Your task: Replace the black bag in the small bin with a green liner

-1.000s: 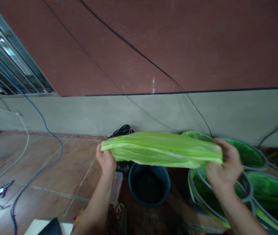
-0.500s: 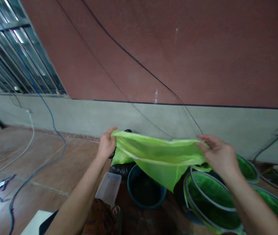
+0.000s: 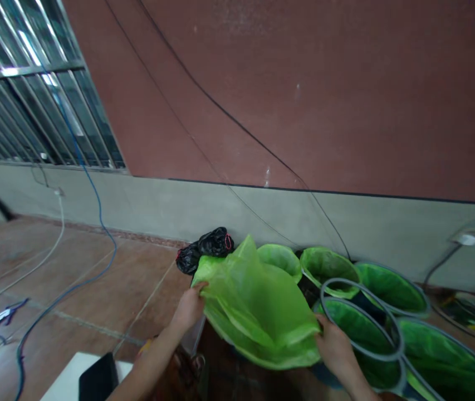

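Note:
A thin, bright green plastic bag (image 3: 262,312) is spread between my two hands, its middle billowing upward. My left hand (image 3: 190,306) is closed on the bag's left edge. On the opposite side, my right hand (image 3: 333,340) pinches the right edge, beside a loose grey ring (image 3: 398,334). That ring rests over a bin lined with green (image 3: 358,323). Beneath the bag, the dark bucket is mostly hidden. Part of a clear plastic box (image 3: 194,334) shows below my left hand.
Several green-lined bins (image 3: 391,287) stand along the wall at right. A black bag bundle (image 3: 206,248) lies behind the green bag. A blue hose (image 3: 64,295) and a pair of snips (image 3: 7,314) lie on the floor; a black phone (image 3: 98,379) rests on a white surface (image 3: 68,384).
Both hands have moved down, and the green bag has gone from a stretched, hanging sheet to a puffed-up shape over the bucket. The black bundle and rear bins now show.

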`<state>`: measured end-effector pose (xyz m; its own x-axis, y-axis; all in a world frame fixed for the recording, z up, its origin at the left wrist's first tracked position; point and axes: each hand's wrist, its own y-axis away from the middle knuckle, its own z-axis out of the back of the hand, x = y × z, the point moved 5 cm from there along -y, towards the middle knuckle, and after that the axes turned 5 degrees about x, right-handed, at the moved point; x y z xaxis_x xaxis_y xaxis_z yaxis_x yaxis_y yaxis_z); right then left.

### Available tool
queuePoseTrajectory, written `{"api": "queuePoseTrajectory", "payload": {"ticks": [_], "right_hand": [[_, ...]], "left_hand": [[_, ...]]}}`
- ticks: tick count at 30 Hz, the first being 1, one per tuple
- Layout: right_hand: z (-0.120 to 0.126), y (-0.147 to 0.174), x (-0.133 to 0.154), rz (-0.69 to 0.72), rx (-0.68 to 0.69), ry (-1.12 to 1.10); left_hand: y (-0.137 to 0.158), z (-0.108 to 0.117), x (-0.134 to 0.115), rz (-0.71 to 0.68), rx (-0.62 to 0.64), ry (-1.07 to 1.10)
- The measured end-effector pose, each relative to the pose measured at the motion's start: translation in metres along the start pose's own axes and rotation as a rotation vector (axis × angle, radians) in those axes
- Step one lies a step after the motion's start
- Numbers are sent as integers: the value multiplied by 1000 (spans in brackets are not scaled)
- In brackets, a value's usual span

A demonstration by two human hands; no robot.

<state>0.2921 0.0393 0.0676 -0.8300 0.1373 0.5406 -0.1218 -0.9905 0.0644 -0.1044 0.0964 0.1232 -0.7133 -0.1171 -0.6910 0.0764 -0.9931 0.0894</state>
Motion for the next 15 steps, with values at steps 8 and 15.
{"api": "queuePoseTrajectory", "payload": {"ticks": [8, 15], "right_hand": [[-15, 21, 82, 36, 22, -233], [-54, 48, 158, 338, 366, -559]], "left_hand": [[71, -62, -32, -289, 349, 307], [90, -108, -40, -343, 382, 495]]}}
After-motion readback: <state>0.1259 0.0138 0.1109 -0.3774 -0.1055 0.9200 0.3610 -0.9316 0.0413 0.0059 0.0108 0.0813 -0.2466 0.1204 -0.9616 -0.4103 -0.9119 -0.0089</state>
